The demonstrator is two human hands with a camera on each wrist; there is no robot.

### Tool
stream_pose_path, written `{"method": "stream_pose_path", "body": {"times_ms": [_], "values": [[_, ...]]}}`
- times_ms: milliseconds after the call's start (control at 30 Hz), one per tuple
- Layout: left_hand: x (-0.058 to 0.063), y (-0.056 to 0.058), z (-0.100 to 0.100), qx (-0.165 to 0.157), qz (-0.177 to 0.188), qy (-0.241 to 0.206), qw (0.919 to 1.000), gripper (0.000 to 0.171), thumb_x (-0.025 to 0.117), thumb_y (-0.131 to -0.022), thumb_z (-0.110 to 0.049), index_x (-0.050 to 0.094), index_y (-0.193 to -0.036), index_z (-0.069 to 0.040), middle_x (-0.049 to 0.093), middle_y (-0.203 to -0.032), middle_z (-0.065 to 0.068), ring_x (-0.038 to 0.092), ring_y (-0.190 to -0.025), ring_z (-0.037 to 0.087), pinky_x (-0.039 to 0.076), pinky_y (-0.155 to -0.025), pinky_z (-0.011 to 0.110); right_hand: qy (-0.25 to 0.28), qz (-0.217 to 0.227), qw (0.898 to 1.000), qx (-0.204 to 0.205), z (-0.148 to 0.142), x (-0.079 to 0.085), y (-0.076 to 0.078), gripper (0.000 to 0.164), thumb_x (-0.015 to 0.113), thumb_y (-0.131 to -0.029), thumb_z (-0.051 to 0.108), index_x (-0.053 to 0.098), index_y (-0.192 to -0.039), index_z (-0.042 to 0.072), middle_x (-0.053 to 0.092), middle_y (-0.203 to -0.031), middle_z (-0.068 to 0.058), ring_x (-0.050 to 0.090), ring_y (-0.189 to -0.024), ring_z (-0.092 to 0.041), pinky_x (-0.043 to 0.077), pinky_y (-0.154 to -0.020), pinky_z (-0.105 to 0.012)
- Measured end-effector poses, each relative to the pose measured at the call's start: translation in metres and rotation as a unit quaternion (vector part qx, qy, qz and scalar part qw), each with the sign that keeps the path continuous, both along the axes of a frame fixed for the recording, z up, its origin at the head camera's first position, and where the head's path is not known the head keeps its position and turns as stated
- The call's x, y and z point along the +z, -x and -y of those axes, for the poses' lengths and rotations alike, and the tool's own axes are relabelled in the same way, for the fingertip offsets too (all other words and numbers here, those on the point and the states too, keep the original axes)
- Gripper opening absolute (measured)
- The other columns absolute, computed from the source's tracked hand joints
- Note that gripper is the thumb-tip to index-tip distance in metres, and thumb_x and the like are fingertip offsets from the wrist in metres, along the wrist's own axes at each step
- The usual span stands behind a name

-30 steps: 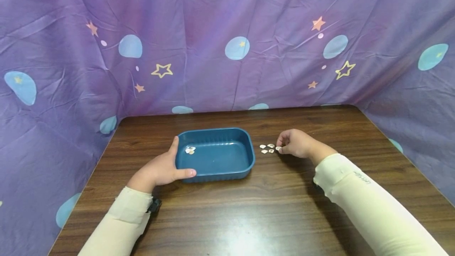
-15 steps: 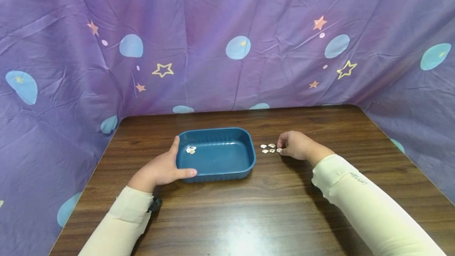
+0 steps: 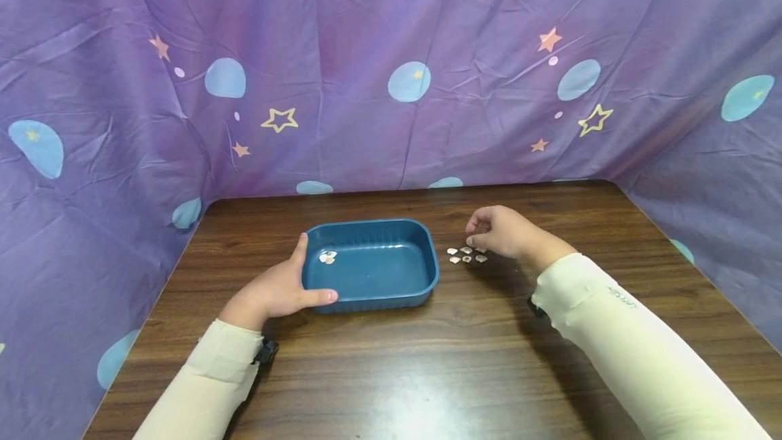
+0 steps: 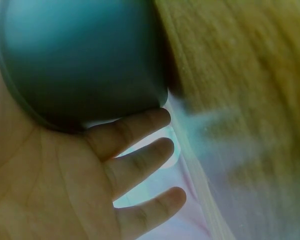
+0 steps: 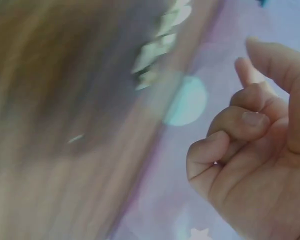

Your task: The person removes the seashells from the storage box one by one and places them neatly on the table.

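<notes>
A head camera looks forward and down across the counter (image 3: 342,372); close-up left-wrist view shares the blue tray (image 3: 373,280), right-wrist the shells (image 3: 452,251).

Loosely curled fingers (image 5: 237,122), apart from blurred pale pieces (image 5: 160,47), perhaps shells, on table (image 5: 45,170).

Creased purple cloth (image 3: 342,26) walled the space at the back and on both sides; it was printed with pale blue blobs (image 3: 409,82) and orange and yellow stars (image 3: 550,40); a dark brown wood-grain worktop (image 3: 342,372) with rounded far corners met it; a white glare (image 3: 418,419) shone on the near edge of view.
</notes>
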State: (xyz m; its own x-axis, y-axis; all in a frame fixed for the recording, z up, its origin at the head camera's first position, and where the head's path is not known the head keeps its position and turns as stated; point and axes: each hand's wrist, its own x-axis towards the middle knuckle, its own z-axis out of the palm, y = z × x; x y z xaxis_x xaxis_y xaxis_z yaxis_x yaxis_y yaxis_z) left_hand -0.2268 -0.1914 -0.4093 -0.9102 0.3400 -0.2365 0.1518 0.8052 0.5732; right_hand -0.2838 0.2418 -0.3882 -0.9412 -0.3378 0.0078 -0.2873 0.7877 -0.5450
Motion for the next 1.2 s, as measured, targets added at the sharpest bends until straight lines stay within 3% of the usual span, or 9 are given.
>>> {"method": "stream_pose_path", "body": {"times_ms": [200,467,700,1200], "values": [[0.0,0.0,0.0,0.0,-0.003,0.001,1.0,0.139,0.077,-0.086,-0.067,-0.016,-0.166,-0.001,0.029,-0.163,0.04,0.045,-0.145,0.051,0.039,-0.116,0.062,0.055,-0.029,0.998,0.018,0.036,0.021,0.001,0.012,0.078,-0.093,0.014,0.073,-0.1,0.005,0.056,-0.069,0.003,0.052,-0.064,-0.012,0.046,-0.061,-0.029],[0.001,0.0,0.0,0.004,0.001,0.0,1.0,0.139,0.078,-0.086,-0.066,-0.015,-0.166,-0.001,0.028,-0.163,0.039,0.044,-0.145,0.051,0.039,-0.116,0.063,0.085,-0.028,0.994,0.059,0.094,0.029,-0.003,0.013,0.08,-0.093,0.016,0.073,-0.1,0.007,0.051,-0.063,0.005,0.05,-0.058,-0.01,0.045,-0.059,-0.028],[0.002,0.0,-0.001,0.008,0.009,-0.004,0.9999,0.138,0.077,-0.086,-0.067,-0.016,-0.166,-0.002,0.028,-0.164,0.039,0.045,-0.145,0.05,0.039,-0.117,0.063,0.081,-0.016,0.993,0.085,0.132,0.025,-0.002,0.015,0.079,-0.095,0.021,0.073,-0.104,0.01,0.047,-0.064,0.005,0.046,-0.059,-0.01,0.042,-0.06,-0.028],[0.003,0.0,-0.001,-0.003,0.012,0.002,0.9999,0.137,0.073,-0.088,-0.068,-0.018,-0.165,0.0,0.028,-0.164,0.04,0.047,-0.143,0.05,0.04,-0.115,0.063,0.089,0.029,0.992,0.09,0.183,0.002,0.002,0.015,0.08,-0.095,0.023,0.073,-0.105,0.014,0.053,-0.068,0.004,0.049,-0.062,-0.01,0.045,-0.063,-0.025]]}}
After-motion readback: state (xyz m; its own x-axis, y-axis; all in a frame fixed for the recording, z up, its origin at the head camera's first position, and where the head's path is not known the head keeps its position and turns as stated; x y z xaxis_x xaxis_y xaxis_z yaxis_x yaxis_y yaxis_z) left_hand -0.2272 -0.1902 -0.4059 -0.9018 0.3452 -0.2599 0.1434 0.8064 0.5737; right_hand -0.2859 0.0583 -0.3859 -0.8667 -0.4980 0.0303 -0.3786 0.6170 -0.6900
